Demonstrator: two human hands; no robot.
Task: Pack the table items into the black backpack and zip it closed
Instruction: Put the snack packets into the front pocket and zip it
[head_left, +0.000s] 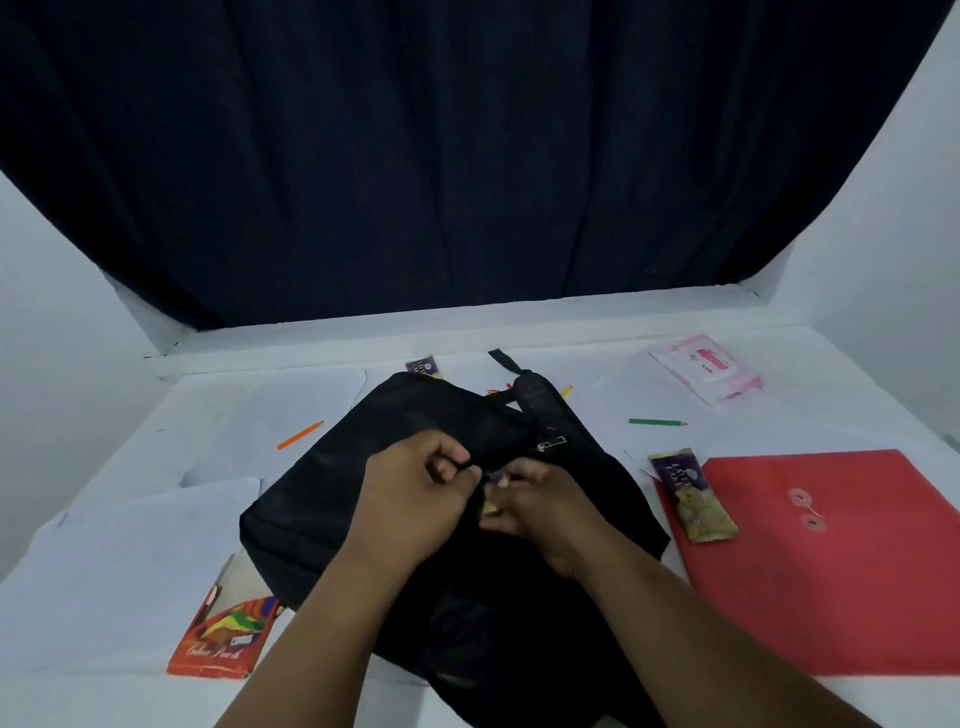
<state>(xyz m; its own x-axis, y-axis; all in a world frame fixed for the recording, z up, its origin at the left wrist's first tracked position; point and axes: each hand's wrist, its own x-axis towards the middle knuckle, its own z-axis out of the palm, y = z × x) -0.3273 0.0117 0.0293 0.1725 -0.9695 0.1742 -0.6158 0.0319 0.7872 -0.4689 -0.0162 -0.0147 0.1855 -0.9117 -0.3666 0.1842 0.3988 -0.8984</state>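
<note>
- Backpack (322, 499): one, black, lying flat at the middle of the white table (130, 415), with its silver zip pull (551, 444) just beyond the hands. What is inside cannot be seen.
- Hands: two, both on the backpack. The left hand (415, 493) has its fingers curled, pinching black fabric at the opening. The right hand (535, 509) has its fingers bent round a small wrapped packet (496, 491) at the opening; only a purple and yellowish sliver of it shows.
- Layer cake packets lying loose: two. One (691, 496) overlaps the left edge of the red envelope; one (426, 366) lies just behind the backpack.
- Red string-tie envelope (831, 571): one, flat at the right.
- Pencils fully visible: two, an orange pencil (300, 435) at the left and a green pencil (657, 422) at the right; coloured tips (565, 391) peek from behind the backpack.
- Colour pencil box (223, 639): one, orange, near left; contents hidden.
- Pink wipes pack (704, 369): one, far right.
- White paper sheets (145, 551): several, at the left.
</note>
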